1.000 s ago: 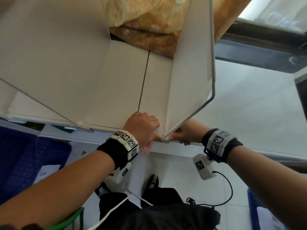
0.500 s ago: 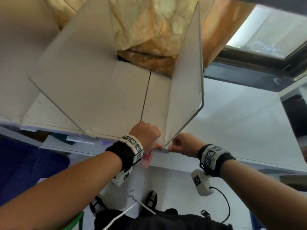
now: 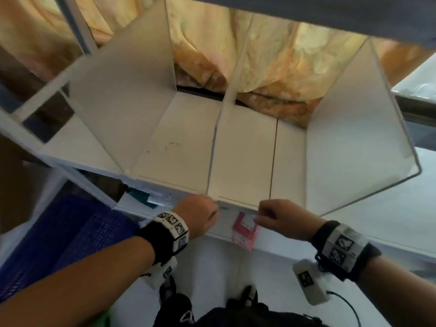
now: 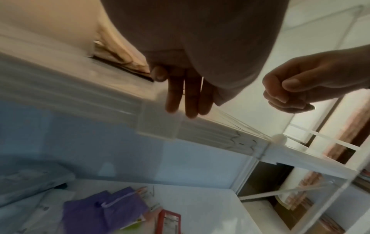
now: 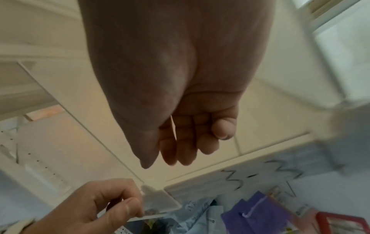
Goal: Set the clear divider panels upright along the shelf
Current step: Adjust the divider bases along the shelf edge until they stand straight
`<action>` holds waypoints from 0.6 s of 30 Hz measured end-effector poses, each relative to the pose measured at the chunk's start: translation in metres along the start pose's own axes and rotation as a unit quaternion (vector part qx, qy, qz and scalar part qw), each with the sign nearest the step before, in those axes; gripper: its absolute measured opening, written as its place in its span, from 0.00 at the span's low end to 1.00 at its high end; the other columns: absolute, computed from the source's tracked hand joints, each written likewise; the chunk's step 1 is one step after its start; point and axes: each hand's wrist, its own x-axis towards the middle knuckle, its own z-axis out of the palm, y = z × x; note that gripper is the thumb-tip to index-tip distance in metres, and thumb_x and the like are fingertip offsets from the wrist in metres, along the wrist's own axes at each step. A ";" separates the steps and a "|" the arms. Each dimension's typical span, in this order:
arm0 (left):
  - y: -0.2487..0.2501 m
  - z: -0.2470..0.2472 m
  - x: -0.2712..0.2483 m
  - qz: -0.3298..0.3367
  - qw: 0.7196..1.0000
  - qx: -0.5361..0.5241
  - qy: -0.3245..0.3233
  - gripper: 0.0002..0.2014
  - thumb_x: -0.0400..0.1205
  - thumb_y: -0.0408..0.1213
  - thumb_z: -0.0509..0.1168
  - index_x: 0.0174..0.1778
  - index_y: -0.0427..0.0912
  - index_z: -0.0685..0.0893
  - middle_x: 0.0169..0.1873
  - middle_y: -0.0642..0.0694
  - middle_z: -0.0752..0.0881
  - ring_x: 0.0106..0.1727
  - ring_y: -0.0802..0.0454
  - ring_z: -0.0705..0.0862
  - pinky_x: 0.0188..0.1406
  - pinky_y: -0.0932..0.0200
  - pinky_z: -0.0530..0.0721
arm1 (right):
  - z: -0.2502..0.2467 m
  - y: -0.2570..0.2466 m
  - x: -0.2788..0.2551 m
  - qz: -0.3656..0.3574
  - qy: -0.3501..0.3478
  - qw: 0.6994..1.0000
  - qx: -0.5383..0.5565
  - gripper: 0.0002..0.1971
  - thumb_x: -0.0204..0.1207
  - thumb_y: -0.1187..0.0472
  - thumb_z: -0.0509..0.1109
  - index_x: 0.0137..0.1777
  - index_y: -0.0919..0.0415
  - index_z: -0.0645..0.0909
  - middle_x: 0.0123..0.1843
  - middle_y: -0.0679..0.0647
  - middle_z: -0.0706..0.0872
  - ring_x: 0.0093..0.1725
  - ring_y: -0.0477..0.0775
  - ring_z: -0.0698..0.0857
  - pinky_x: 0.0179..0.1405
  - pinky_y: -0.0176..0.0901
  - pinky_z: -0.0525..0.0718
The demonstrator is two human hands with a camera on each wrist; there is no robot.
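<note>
In the head view, three clear divider panels are standing upright on the white shelf point(image 3: 184, 147): a left panel point(image 3: 122, 95), a thin middle panel point(image 3: 218, 128) seen edge-on, and a right panel point(image 3: 354, 128) at the shelf's right side. The left hand point(image 3: 197, 215) is sitting at the shelf's front edge with its fingers curled toward the foot of the middle panel; whether they are touching it cannot be told here. The right hand point(image 3: 278, 220) is hovering just right of that spot, fingers loosely curled, in front of a pink packet point(image 3: 244, 230) lying below the shelf edge. A blue crate point(image 3: 59, 234) is sitting low on the left, and yellow cloth point(image 3: 271, 55) is hanging behind the shelf. In the left wrist view, the left hand's fingers point(image 4: 188, 95) are reaching down, close together, onto the shelf's front rail point(image 4: 100, 98) beside a small white clip point(image 4: 158, 125), while the right hand point(image 4: 296, 91) is holding its fingers curled with the thumb laid across them, gripping nothing that shows. In the right wrist view, the right hand's fingers point(image 5: 188, 142) are folding into the palm, and the left hand point(image 5: 94, 207) is pinching a small clear clip piece point(image 5: 160, 201) between thumb and forefinger at the shelf edge.
</note>
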 end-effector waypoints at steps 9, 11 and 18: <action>-0.088 -0.005 0.009 -0.067 0.997 -0.008 -0.028 0.31 0.84 0.55 0.60 0.81 0.43 0.66 0.81 0.44 0.64 0.82 0.43 0.60 0.80 0.48 0.59 | 0.022 -0.058 0.125 0.085 0.031 0.996 0.001 0.16 0.77 0.43 0.69 0.34 0.48 0.69 0.35 0.46 0.76 0.36 0.52 0.76 0.32 0.42 0.69; -0.087 -0.002 0.019 -0.047 0.998 0.006 -0.050 0.34 0.83 0.58 0.59 0.81 0.43 0.64 0.82 0.44 0.62 0.82 0.43 0.59 0.80 0.50 0.57 | 0.027 -0.054 0.131 0.108 0.030 0.994 0.017 0.17 0.76 0.41 0.70 0.34 0.48 0.70 0.34 0.47 0.77 0.34 0.50 0.75 0.31 0.42 0.70; -0.086 -0.003 0.041 -0.018 0.995 0.093 -0.033 0.24 0.77 0.64 0.62 0.52 0.45 0.82 0.51 0.46 0.83 0.53 0.44 0.81 0.49 0.51 0.76 | 0.028 -0.045 0.136 0.117 0.027 0.991 0.054 0.15 0.73 0.44 0.75 0.35 0.48 0.73 0.35 0.45 0.79 0.33 0.47 0.76 0.31 0.40 0.71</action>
